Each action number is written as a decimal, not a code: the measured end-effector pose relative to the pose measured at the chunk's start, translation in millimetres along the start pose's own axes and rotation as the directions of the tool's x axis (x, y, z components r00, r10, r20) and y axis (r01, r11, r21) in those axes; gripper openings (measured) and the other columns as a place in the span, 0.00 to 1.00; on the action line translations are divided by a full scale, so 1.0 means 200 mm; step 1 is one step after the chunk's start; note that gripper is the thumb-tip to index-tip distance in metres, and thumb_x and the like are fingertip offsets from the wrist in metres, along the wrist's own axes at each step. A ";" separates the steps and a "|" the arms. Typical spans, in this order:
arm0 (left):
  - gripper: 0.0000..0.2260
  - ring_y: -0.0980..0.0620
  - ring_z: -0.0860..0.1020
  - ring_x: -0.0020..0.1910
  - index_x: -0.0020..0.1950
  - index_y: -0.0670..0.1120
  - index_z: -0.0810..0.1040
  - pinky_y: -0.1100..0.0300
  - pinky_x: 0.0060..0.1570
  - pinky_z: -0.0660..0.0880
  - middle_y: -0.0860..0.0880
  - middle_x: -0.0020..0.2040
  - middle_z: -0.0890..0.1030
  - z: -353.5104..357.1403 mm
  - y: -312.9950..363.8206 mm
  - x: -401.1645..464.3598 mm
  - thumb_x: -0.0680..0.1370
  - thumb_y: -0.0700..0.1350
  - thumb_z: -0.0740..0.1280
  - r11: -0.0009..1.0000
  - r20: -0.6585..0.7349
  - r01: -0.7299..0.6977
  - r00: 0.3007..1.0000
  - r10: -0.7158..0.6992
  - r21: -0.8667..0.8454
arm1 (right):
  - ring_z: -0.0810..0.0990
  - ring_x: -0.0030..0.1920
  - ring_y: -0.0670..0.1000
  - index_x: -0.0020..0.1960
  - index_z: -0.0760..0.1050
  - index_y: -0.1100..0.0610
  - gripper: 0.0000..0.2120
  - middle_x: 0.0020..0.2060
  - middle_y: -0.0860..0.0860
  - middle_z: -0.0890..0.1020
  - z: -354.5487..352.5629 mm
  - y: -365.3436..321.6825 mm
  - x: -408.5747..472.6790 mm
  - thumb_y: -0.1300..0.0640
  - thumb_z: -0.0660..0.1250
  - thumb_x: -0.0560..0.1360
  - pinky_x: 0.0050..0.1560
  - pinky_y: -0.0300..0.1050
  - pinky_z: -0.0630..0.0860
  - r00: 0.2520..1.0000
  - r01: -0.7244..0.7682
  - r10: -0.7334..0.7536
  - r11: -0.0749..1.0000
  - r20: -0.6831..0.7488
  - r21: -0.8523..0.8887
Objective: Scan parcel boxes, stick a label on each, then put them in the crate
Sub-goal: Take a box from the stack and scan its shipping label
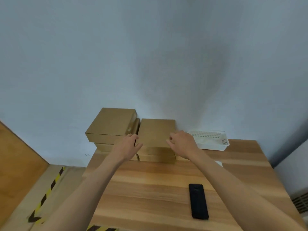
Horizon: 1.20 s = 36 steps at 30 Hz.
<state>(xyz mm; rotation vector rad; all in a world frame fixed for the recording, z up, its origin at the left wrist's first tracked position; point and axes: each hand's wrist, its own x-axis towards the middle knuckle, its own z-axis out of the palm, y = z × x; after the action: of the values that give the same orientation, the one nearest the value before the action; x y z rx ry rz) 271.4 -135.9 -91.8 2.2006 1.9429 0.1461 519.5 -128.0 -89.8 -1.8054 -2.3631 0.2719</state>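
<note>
Two hands on the top parcel box (pixel 155 132) of the right stack at the table's (pixel 150 189) far edge, left hand (pixel 127 145) and right hand (pixel 182 142) curled around opposite edges, likely to lift it toward the scanner (pixel 198 201); crate (pixel 210 140) sits right.

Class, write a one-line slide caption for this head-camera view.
Both hands, left and right, grip the top parcel box on the right stack.

A pale blue-grey wall (pixel 150 55) backs a wooden table (pixel 150 189) — black-and-yellow hazard tape (pixel 50 189) stripes the floor.
</note>
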 end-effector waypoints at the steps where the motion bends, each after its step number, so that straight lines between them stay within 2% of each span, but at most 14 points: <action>1: 0.22 0.47 0.76 0.65 0.73 0.47 0.72 0.51 0.58 0.76 0.48 0.69 0.76 0.02 -0.02 0.04 0.84 0.59 0.58 1.000 0.009 0.004 1.000 -0.004 -0.002 | 0.77 0.51 0.55 0.50 0.76 0.56 0.16 0.48 0.53 0.80 0.03 0.01 0.04 0.46 0.57 0.83 0.52 0.53 0.76 1.000 -0.006 0.006 1.000 0.010 -0.005; 6: 0.23 0.45 0.75 0.67 0.75 0.45 0.71 0.49 0.62 0.75 0.46 0.70 0.76 0.15 -0.09 0.26 0.84 0.57 0.59 0.999 0.079 0.035 0.996 -0.034 -0.008 | 0.79 0.48 0.56 0.47 0.75 0.55 0.16 0.45 0.54 0.81 0.18 0.13 0.25 0.46 0.57 0.83 0.50 0.55 0.78 0.996 -0.066 0.065 0.998 0.057 0.012; 11: 0.23 0.43 0.73 0.68 0.76 0.44 0.69 0.49 0.62 0.73 0.44 0.71 0.75 0.32 -0.14 0.45 0.85 0.56 0.58 0.995 0.135 0.092 0.987 -0.085 -0.046 | 0.79 0.50 0.56 0.53 0.77 0.56 0.17 0.49 0.54 0.80 0.37 0.27 0.43 0.44 0.57 0.83 0.49 0.53 0.77 0.990 -0.118 0.115 0.992 0.088 0.036; 14: 0.22 0.41 0.74 0.66 0.73 0.43 0.71 0.47 0.63 0.74 0.41 0.67 0.76 0.43 -0.20 0.54 0.84 0.54 0.59 0.991 0.177 0.116 0.979 -0.102 -0.068 | 0.79 0.53 0.57 0.55 0.77 0.57 0.19 0.50 0.54 0.79 0.49 0.32 0.49 0.43 0.56 0.83 0.51 0.55 0.77 0.979 -0.156 0.152 0.988 0.138 0.018; 20: 0.20 0.38 0.77 0.61 0.69 0.40 0.72 0.47 0.58 0.75 0.40 0.62 0.77 0.62 -0.31 0.66 0.84 0.53 0.60 0.972 0.223 0.205 0.959 -0.175 -0.117 | 0.79 0.54 0.58 0.61 0.75 0.60 0.23 0.54 0.57 0.79 0.72 0.34 0.56 0.42 0.56 0.83 0.51 0.55 0.78 0.949 -0.289 0.278 0.956 0.147 0.056; 23: 0.20 0.37 0.78 0.58 0.68 0.38 0.69 0.50 0.48 0.72 0.39 0.58 0.79 0.71 -0.35 0.68 0.84 0.53 0.61 0.960 0.246 0.244 0.947 -0.205 -0.137 | 0.78 0.53 0.59 0.62 0.71 0.62 0.23 0.53 0.58 0.79 0.81 0.35 0.57 0.41 0.57 0.83 0.48 0.53 0.75 0.923 -0.372 0.357 0.923 0.146 0.097; 24: 0.21 0.37 0.78 0.58 0.69 0.38 0.68 0.50 0.47 0.72 0.38 0.58 0.79 0.74 -0.35 0.69 0.84 0.53 0.62 0.950 0.262 0.267 0.940 -0.219 -0.160 | 0.78 0.53 0.59 0.62 0.71 0.62 0.23 0.54 0.58 0.79 0.84 0.35 0.57 0.41 0.57 0.83 0.49 0.54 0.76 0.906 -0.411 0.386 0.900 0.173 0.145; 26: 0.25 0.36 0.76 0.63 0.74 0.37 0.64 0.48 0.55 0.74 0.36 0.64 0.76 0.77 -0.36 0.71 0.84 0.53 0.61 0.919 0.295 0.320 0.923 -0.247 -0.231 | 0.78 0.55 0.59 0.64 0.70 0.62 0.24 0.57 0.59 0.79 0.91 0.36 0.58 0.42 0.58 0.83 0.54 0.55 0.76 0.861 -0.503 0.435 0.806 0.263 0.313; 28: 0.30 0.36 0.70 0.71 0.78 0.35 0.58 0.45 0.65 0.71 0.35 0.74 0.67 0.78 -0.35 0.72 0.84 0.52 0.61 0.897 0.296 0.351 0.916 -0.270 -0.269 | 0.78 0.61 0.59 0.68 0.68 0.61 0.25 0.62 0.58 0.78 0.97 0.37 0.58 0.42 0.60 0.82 0.62 0.59 0.75 0.823 -0.568 0.465 0.669 0.325 0.480; 31: 0.32 0.37 0.63 0.77 0.81 0.35 0.53 0.45 0.70 0.67 0.36 0.80 0.58 0.79 -0.36 0.74 0.85 0.53 0.60 0.903 0.297 0.358 0.912 -0.283 -0.238 | 0.74 0.68 0.57 0.73 0.64 0.59 0.24 0.69 0.56 0.75 1.01 0.36 0.56 0.46 0.62 0.83 0.70 0.58 0.71 0.801 -0.584 0.476 0.491 0.362 0.647; 33: 0.31 0.36 0.65 0.75 0.80 0.37 0.57 0.44 0.69 0.68 0.37 0.79 0.59 0.82 -0.37 0.74 0.85 0.54 0.60 0.917 0.304 0.343 0.912 -0.274 -0.205 | 0.72 0.71 0.54 0.76 0.62 0.57 0.25 0.72 0.53 0.73 1.01 0.35 0.53 0.49 0.62 0.83 0.73 0.53 0.68 0.804 -0.569 0.471 0.427 0.364 0.703; 36: 0.27 0.36 0.67 0.73 0.76 0.38 0.66 0.44 0.67 0.69 0.36 0.76 0.62 0.84 -0.38 0.70 0.84 0.55 0.61 0.917 0.292 0.333 0.919 -0.265 -0.218 | 0.71 0.71 0.52 0.78 0.60 0.56 0.27 0.72 0.50 0.73 0.99 0.34 0.49 0.49 0.63 0.83 0.71 0.48 0.68 0.803 -0.564 0.464 0.390 0.374 0.728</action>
<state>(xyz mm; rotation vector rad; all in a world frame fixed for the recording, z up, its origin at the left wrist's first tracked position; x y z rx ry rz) 250.8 -2.2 -280.3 1.6398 1.9566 0.0626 511.6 -25.8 -297.4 -1.8997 -1.1664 1.3311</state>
